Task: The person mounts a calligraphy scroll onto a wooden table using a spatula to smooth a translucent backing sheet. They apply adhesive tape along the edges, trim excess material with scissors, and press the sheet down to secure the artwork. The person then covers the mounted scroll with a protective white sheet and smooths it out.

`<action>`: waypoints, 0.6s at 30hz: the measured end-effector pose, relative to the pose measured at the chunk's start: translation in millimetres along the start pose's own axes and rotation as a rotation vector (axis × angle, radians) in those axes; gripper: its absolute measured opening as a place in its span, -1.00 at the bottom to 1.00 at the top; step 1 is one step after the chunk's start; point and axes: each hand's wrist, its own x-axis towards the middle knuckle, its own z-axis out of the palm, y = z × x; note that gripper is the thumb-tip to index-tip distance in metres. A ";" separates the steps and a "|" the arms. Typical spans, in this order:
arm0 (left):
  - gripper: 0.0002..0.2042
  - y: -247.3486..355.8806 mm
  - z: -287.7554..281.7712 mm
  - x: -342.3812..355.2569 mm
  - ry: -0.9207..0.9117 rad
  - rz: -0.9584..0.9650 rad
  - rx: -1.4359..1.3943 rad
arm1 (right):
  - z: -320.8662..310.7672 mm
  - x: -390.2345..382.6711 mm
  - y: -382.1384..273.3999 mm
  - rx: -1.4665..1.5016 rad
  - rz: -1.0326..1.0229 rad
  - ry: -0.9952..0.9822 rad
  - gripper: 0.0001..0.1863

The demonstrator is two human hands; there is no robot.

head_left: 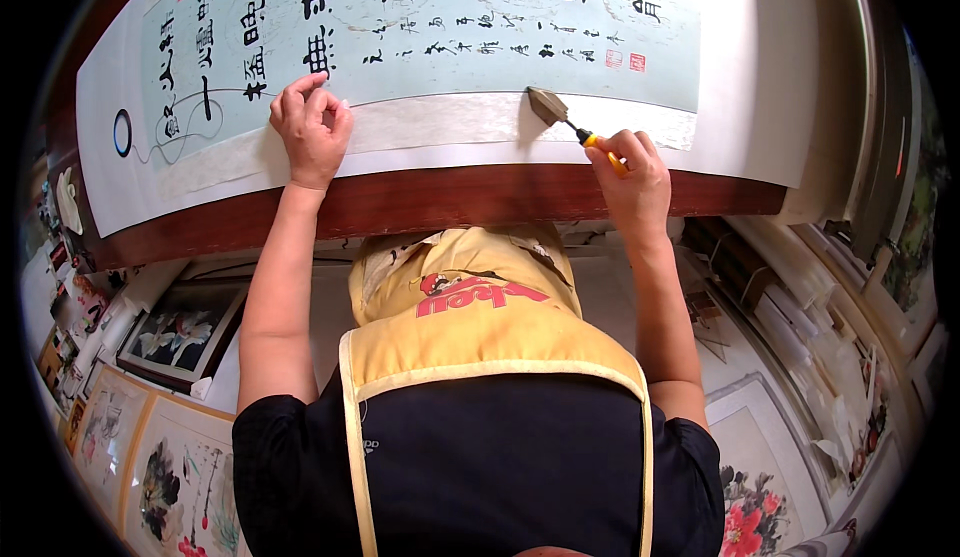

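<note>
**Dark red table [520,194] with a calligraphy sheet [440,32] and a trowel [547,106]**

Framed paintings and stacked materials crowd the floor area around the table. On the tabletop lies a broad white underlay [755,77], and on it the pale blue-green calligraphy sheet, written in large black characters with smaller columns and red seals [637,63] toward the right. An off-white paper strip [430,125] runs along the sheet's near edge.

Near that edge, the left hand [312,132] has its thumb and fingertips drawn together; whether they pinch anything cannot be told. Thin cord [187,135] loops across the sheet's left part and runs toward this hand. Farther left, a black ring [122,133] lies on the underlay.

The right hand [635,172] grips the trowel by its yellow-and-black handle. Its pointed metal blade is directed away from the person, the tip over the boundary between sheet and strip; contact with the paper cannot be judged.

Below, the person wears a yellow apron [480,332] over a dark shirt [510,467]. A dark-framed picture of white flowers [180,335] stands at left, and a red-flower painting [750,517] shows at lower right.
</note>
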 end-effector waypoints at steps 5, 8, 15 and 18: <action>-0.87 -1.0 0.3 -1.4 0.000 -0.020 -0.009 | 15.1 1.1 -24.9 -0.006 -0.042 -0.003 -0.81; -0.87 -1.7 0.6 -1.5 0.003 -0.019 -0.009 | 22.3 -0.5 -41.6 0.013 -0.015 -0.027 -0.82; -0.88 -15.2 -12.9 -0.6 -0.003 0.005 -0.036 | 38.5 -2.2 -73.2 -0.157 -0.003 -0.034 -0.82; -0.88 -57.7 -34.1 -6.1 0.000 0.031 -0.021 | 37.3 -5.6 -68.1 -0.156 0.019 -0.005 -0.82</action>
